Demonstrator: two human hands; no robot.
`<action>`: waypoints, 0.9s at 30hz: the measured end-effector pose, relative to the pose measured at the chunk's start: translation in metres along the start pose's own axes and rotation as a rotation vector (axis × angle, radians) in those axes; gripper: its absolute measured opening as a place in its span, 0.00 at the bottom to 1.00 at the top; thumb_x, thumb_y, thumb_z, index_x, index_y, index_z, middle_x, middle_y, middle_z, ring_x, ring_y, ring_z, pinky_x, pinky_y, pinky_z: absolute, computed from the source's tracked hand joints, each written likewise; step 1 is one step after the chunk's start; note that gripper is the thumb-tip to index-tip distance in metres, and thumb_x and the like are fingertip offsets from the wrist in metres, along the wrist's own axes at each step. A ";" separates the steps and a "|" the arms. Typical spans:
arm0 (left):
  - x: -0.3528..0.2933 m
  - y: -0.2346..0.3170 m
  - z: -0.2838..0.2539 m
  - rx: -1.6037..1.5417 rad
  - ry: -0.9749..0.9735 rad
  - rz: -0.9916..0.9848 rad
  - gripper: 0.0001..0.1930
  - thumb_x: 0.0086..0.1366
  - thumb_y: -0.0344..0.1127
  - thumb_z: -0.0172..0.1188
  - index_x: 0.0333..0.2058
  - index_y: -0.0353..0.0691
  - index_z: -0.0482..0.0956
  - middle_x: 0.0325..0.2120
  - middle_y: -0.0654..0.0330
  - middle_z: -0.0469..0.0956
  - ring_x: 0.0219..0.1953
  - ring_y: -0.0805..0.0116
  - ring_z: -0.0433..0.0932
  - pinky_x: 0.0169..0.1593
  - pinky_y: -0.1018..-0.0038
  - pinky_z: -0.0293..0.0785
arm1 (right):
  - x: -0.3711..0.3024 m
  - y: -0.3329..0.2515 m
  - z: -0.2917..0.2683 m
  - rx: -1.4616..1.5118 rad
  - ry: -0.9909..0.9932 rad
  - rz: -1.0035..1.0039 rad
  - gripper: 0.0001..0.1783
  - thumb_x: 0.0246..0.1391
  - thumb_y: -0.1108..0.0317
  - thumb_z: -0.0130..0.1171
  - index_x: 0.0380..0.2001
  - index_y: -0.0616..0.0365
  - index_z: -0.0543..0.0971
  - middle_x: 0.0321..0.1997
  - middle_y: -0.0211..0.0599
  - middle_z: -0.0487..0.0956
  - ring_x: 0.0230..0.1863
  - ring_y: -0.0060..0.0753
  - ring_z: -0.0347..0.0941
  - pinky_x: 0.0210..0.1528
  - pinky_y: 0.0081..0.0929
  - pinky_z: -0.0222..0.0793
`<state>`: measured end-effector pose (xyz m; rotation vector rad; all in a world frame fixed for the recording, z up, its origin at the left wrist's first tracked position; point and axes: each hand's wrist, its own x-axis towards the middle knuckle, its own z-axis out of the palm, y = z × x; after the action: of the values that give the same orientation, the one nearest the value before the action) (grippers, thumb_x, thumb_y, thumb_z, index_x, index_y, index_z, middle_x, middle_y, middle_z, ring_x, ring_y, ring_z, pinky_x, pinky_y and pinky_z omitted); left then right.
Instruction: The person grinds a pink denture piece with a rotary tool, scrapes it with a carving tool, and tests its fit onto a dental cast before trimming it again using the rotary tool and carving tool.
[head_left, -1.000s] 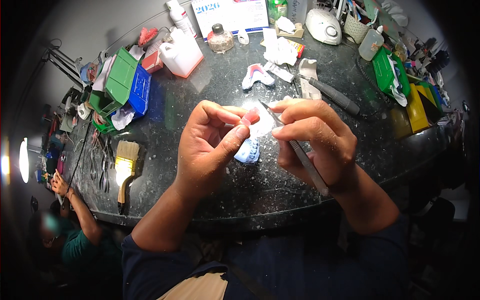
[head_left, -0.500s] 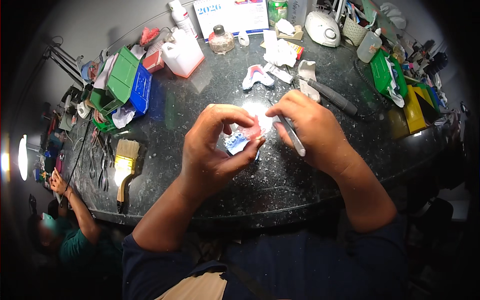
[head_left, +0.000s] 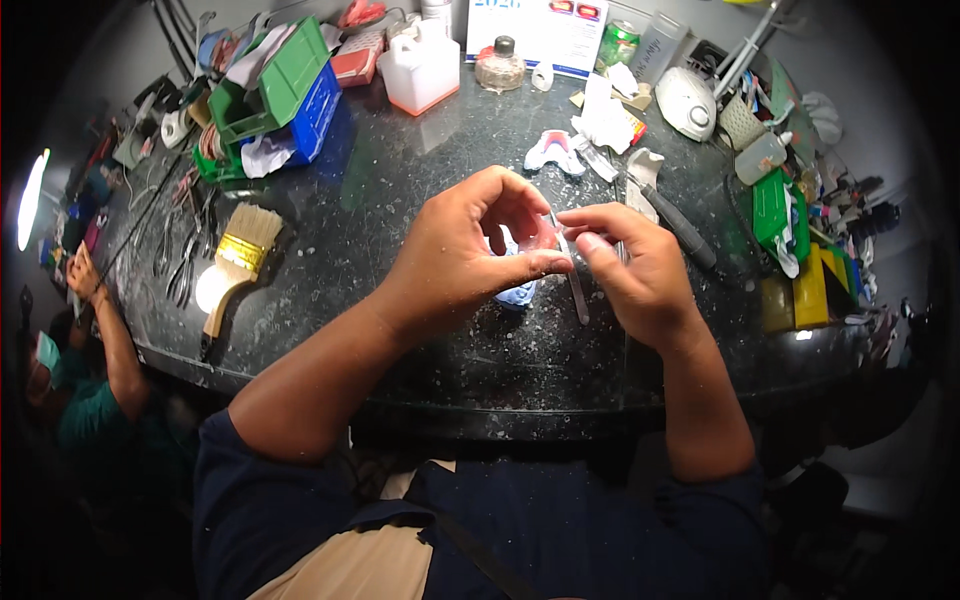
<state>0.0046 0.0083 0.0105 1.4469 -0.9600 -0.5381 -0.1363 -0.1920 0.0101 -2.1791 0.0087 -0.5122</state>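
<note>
My left hand (head_left: 470, 235) is closed around a small pink denture plate (head_left: 541, 238), gripped between thumb and fingers; the fingers hide much of it. Just below, a blue dental cast (head_left: 517, 293) shows in part, apparently resting on the bench. In my right hand (head_left: 640, 270) is a slim metal dental carver (head_left: 578, 296), pinched between thumb and fingers. Its upper end reaches up beside the edge of the pink plate, and its lower end points down toward the bench. Whether the tip touches the plate cannot be made out.
A blue-white cast with pink lining (head_left: 555, 153) and a grey handpiece (head_left: 685, 230) lie beyond my hands. At left are a paintbrush (head_left: 245, 245), pliers (head_left: 185, 262) and stacked bins (head_left: 275, 90). A white jug (head_left: 420, 75) stands behind. Another person's hand (head_left: 83, 272) appears far left.
The view has swung, so the bench things sit differently in it. My left hand has turned its back more toward me, and the carver has come alongside the pink plate.
</note>
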 end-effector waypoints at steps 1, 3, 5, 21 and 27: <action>-0.002 0.000 0.000 -0.011 0.020 0.004 0.24 0.59 0.33 0.85 0.48 0.40 0.80 0.36 0.68 0.83 0.37 0.83 0.78 0.42 0.80 0.74 | -0.001 -0.003 0.002 -0.008 -0.020 -0.008 0.12 0.66 0.68 0.70 0.49 0.59 0.85 0.47 0.38 0.87 0.44 0.31 0.82 0.47 0.33 0.76; -0.005 0.001 0.000 0.148 0.014 0.039 0.22 0.60 0.34 0.85 0.46 0.39 0.81 0.36 0.67 0.84 0.37 0.81 0.79 0.41 0.79 0.76 | -0.006 -0.006 0.007 0.496 -0.060 0.232 0.11 0.73 0.65 0.69 0.47 0.62 0.84 0.43 0.36 0.89 0.36 0.19 0.79 0.37 0.22 0.74; -0.006 -0.003 0.002 0.175 0.037 0.093 0.21 0.60 0.34 0.85 0.46 0.39 0.82 0.37 0.66 0.84 0.36 0.80 0.80 0.40 0.78 0.78 | -0.007 -0.006 0.013 0.551 -0.096 0.335 0.10 0.73 0.65 0.68 0.46 0.62 0.85 0.39 0.31 0.88 0.29 0.10 0.75 0.27 0.15 0.68; -0.004 -0.010 -0.003 -0.283 -0.065 -0.073 0.07 0.77 0.26 0.64 0.50 0.31 0.80 0.43 0.53 0.89 0.47 0.67 0.90 0.55 0.70 0.86 | -0.001 -0.006 0.013 0.537 0.018 0.212 0.11 0.74 0.69 0.66 0.45 0.70 0.85 0.38 0.38 0.89 0.39 0.23 0.85 0.47 0.24 0.83; -0.001 -0.001 -0.003 -0.309 0.025 -0.098 0.06 0.80 0.30 0.62 0.48 0.35 0.77 0.42 0.51 0.89 0.44 0.64 0.90 0.49 0.67 0.87 | -0.004 -0.001 0.000 0.564 0.004 0.237 0.11 0.71 0.70 0.70 0.47 0.69 0.85 0.40 0.38 0.89 0.39 0.21 0.84 0.45 0.22 0.81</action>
<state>0.0065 0.0104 0.0102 1.2224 -0.7512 -0.7065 -0.1399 -0.1905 0.0093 -1.5995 0.1105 -0.3326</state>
